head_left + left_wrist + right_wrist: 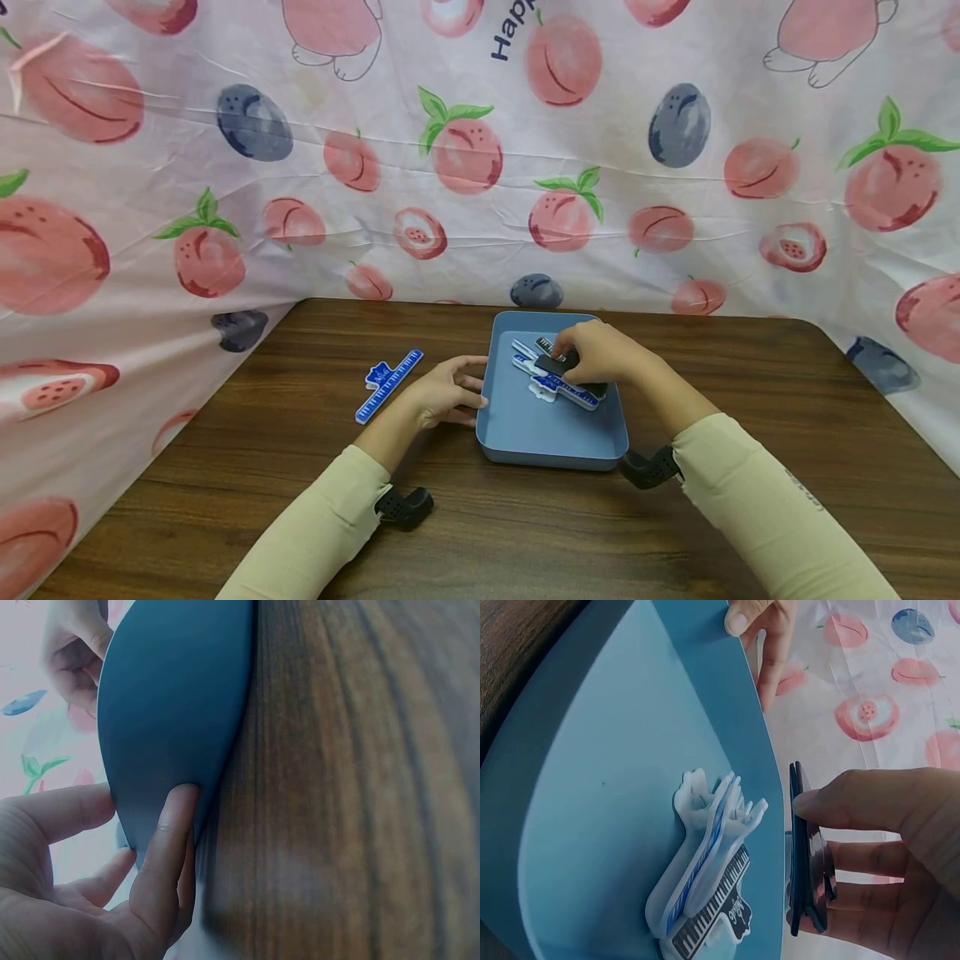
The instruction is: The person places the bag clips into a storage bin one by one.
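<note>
My right hand (596, 350) pinches a black clip (801, 855) between thumb and fingers, over the right part of a blue tray (517, 433). Under it in the tray lies a heap of piano-keyboard clips: a blue and white clip (573, 393), and a clip with black and white keys (712, 904) beside white ones standing on edge. My left hand (446, 392) is at the tray's left side, its fingers spread against the outer wall and its thumb at the rim. To the left of that hand, another blue keyboard clip (388, 386) lies on the table.
The tray stands on a dark wood-grain table (480, 542). A fruit-print cloth (480, 225) hangs behind the table and along both sides. Black wrist mounts (405, 507) hang below both sleeves, the right one close to the tray's front right corner.
</note>
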### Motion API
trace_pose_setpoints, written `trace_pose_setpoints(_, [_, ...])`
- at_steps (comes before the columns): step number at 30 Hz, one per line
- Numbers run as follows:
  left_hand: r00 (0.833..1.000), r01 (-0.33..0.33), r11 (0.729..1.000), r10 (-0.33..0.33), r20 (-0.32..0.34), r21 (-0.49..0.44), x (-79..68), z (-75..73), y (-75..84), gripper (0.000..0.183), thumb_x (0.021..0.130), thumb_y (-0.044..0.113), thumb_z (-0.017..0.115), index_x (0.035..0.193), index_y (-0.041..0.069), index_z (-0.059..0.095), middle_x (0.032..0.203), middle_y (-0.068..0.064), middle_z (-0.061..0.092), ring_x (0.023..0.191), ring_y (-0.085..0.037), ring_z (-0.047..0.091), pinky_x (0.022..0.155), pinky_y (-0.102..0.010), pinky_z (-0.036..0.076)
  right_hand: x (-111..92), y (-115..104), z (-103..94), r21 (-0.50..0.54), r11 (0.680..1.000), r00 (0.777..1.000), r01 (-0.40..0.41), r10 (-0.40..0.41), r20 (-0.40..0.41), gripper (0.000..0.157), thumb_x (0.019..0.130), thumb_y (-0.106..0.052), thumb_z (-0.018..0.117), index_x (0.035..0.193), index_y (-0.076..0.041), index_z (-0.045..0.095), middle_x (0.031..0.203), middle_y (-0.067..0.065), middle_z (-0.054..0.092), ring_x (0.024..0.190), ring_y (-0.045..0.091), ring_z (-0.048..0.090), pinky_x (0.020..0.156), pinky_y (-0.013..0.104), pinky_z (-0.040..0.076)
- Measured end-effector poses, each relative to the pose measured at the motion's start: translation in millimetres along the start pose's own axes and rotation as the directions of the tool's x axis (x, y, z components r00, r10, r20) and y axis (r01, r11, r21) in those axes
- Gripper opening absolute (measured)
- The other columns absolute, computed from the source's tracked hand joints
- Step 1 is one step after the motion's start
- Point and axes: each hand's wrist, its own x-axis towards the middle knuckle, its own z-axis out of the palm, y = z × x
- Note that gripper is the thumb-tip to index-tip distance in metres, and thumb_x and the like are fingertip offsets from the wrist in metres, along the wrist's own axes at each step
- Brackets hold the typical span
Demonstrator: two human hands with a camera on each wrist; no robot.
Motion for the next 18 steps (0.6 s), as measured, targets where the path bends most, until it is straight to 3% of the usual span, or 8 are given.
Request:
trace_pose_setpoints(10, [1.000,0.003,1.000,-0.003,0.018,0.007,-6.9,-4.1,-1.6,0.076,0.083,-0.015,0.064,0.149,0.010,0.036,0.124,-0.024,0.055,0.088,-0.026,0.065,0.068,-0.043,0.059,9,-16,8.8,0.004,0.999,0.997,0.049,-0.049,0.051,0.026,0.079,-0.012,0.077,0.105,-0.009,0.073,0.104,0.006,0.070,0.099,0.021,0.062,0.088,0.040,0.053])
trace_pose_setpoints(18, [0.999,0.000,1.000,0.000,0.034,0.005,-10.8,-8.2,-3.5,0.076,0.082,-0.015,0.065,0.148,0.010,0.037,0.123,-0.023,0.056,0.086,-0.026,0.065,0.067,-0.043,0.059,16,-32,16.8,-0.009,1.000,0.991,0.029,-0.027,0.130,0.027,0.077,-0.009,0.078,0.103,-0.007,0.073,0.102,0.006,0.070,0.093,0.019,0.062,0.086,0.038,0.053])
